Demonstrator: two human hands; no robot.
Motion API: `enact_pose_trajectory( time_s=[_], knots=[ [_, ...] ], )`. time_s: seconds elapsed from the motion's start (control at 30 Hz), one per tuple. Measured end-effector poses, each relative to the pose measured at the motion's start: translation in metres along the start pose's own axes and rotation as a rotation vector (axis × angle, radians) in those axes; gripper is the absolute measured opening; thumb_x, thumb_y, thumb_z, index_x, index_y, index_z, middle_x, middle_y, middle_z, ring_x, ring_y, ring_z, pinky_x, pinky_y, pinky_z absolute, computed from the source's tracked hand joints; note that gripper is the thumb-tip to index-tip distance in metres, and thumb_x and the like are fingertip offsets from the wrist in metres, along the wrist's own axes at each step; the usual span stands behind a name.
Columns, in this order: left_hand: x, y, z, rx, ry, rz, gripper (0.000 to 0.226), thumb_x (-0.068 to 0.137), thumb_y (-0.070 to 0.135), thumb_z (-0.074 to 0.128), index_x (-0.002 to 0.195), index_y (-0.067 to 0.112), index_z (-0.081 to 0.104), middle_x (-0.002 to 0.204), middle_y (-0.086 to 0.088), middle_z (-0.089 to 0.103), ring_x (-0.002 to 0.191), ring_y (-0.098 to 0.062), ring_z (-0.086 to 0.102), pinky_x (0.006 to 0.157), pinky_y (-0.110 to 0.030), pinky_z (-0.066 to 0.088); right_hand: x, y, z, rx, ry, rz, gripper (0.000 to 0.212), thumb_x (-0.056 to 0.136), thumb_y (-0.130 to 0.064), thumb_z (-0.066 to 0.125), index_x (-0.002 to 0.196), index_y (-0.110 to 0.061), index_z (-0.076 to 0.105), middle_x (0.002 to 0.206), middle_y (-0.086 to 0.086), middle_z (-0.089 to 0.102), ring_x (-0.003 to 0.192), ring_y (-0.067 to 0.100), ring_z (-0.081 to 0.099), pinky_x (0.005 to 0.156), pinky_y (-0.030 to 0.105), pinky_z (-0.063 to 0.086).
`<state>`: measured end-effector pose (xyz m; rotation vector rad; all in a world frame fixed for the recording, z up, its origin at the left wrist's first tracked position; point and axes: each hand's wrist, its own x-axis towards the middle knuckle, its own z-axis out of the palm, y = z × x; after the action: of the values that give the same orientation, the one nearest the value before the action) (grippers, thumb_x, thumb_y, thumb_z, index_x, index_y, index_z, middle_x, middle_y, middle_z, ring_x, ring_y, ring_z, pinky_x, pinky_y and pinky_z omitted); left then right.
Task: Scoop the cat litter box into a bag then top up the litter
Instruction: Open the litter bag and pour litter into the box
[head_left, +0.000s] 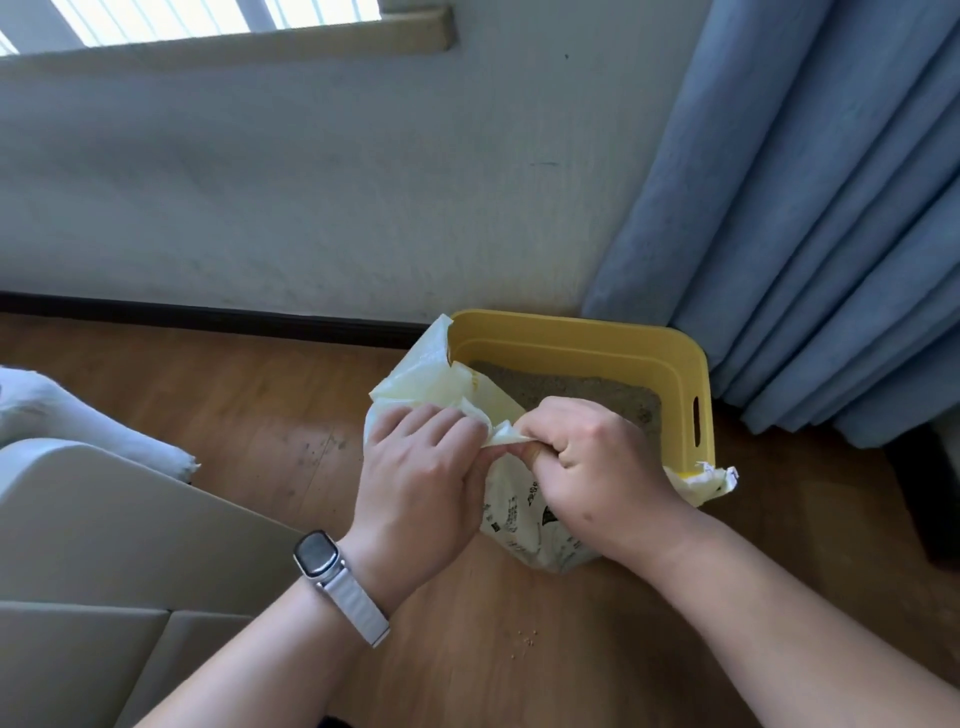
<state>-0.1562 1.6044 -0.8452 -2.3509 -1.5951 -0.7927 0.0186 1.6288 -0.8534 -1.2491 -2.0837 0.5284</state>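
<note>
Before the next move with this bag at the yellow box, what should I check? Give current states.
1. Left hand grips the bag top: ok.
2. Right hand grips the bag top: ok.
3. Bag mouth open: cannot tell, it is crumpled between the hands.
4. Litter box upright, litter exposed: ok.
5. Floor clean: not ok, loose grains lie in front of the bag.

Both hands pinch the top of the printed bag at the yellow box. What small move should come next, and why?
Probably draw the left hand and right hand apart to open the mouth of the bag. Both pinch its crumpled top close together, so it looks shut, right at the litter box rim.
</note>
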Motion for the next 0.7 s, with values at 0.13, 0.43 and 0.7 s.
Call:
enact_pose_trajectory(
  time_s=[0.13, 0.43, 0.7],
  knots=[
    [0.012, 0.003, 0.004, -0.062, 0.079, 0.002, 0.024, 0.09, 0.019, 0.058, 0.067, 0.014, 0.054, 0.064, 0.006, 0.055, 0.061, -0.021, 0.054, 0.066, -0.037, 0.04, -0.002, 0.004, -0.007, 0.088, 0.041, -0.001, 0.019, 0.091, -0.038, 0.059, 0.082, -0.022, 0.067, 0.073, -0.01, 0.058, 0.075, 0.013, 0.054, 0.067, 0.036, 0.048],
    [0.045, -0.007, -0.015, -0.195, 0.269, -0.145, 0.04, 0.09, 0.016, 0.06, 0.065, 0.025, 0.03, 0.057, 0.017, 0.027, 0.054, -0.013, 0.032, 0.063, -0.036, 0.038, -0.025, 0.056, -0.053, -0.091, 0.458, 0.072, 0.069, 0.087, -0.058, 0.054, 0.129, -0.003, 0.046, 0.128, 0.009, 0.045, 0.123, 0.027, 0.046, 0.107, 0.041, 0.036],
    [0.071, -0.006, -0.025, -0.674, 0.367, -0.582, 0.044, 0.092, 0.021, 0.061, 0.062, -0.005, 0.042, 0.056, -0.015, 0.036, 0.054, -0.024, 0.031, 0.05, -0.036, 0.029, -0.035, 0.086, -0.049, 0.167, -0.481, 0.65, 0.057, 0.088, -0.036, 0.061, 0.139, -0.04, 0.035, 0.123, -0.014, 0.052, 0.109, 0.009, 0.055, 0.08, 0.02, 0.046]
  ],
)
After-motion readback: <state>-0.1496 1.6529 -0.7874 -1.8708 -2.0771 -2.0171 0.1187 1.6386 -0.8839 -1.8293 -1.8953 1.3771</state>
